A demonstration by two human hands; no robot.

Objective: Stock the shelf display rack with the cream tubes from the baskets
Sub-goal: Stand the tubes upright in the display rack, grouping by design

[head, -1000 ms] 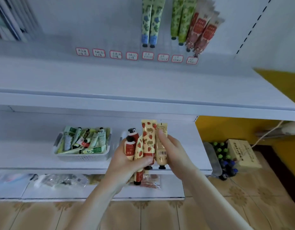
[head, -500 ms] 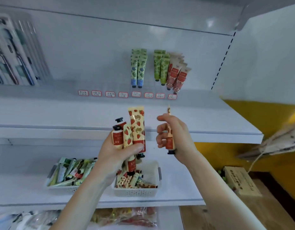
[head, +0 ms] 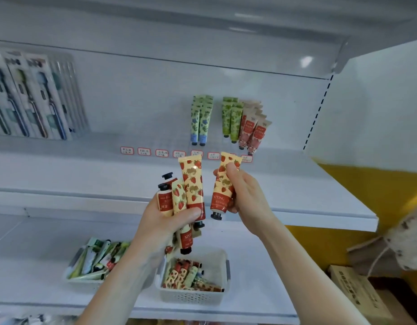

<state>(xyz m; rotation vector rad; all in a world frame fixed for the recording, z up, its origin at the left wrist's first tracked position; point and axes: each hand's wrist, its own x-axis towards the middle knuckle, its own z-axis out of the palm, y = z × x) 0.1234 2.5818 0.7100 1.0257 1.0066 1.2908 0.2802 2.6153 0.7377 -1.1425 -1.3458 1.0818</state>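
My left hand (head: 166, 222) grips a bunch of several strawberry-print cream tubes (head: 191, 184), some cap up, some cap down. My right hand (head: 245, 195) pinches a single strawberry tube (head: 222, 187), cap down, held just right of the bunch and in front of the upper shelf's edge. Two white baskets stand on the lower shelf: the right basket (head: 193, 295) holds more strawberry tubes, the left basket (head: 82, 279) holds green and white tubes. At the back of the upper shelf, the display rack (head: 226, 156) carries blue-flower tubes (head: 199, 120), green tubes (head: 230, 118) and pink-red tubes (head: 252, 130).
A row of red-bordered price labels (head: 144, 151) runs along the rack front. Toothbrush packs (head: 31, 97) hang at the upper left. A cardboard box (head: 357, 294) sits on the floor at the lower right, by a yellow wall (head: 357, 186).
My view has tilted up from the lower shelf to the upper one. My right hand drew one tube out of the bunch, moved it right and turned its printed face toward me.
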